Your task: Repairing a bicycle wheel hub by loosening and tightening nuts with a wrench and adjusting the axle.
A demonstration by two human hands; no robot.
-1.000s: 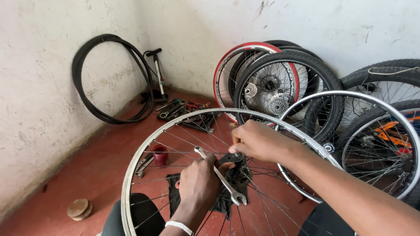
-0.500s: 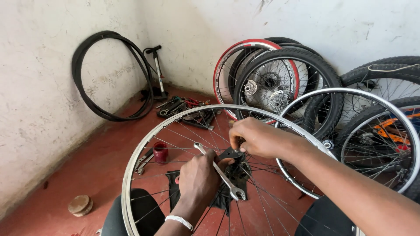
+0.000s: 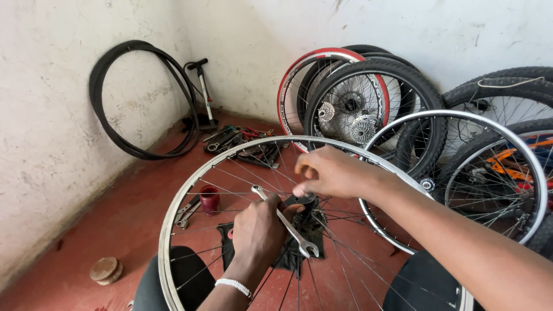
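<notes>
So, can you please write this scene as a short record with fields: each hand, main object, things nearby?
left hand: grips a silver wrench at the hub
right hand: fingertips on the hub top
main object: bare silver wheel lying across the person's lap
floor: red cup, hand tools, floor pump
walls: loose black tyre, leaning wheels

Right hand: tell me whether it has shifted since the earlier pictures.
No real shift. The right hand stays over the hub of the silver wheel, fingertips on its top, as before; the small drift matches the head camera moving.
</notes>
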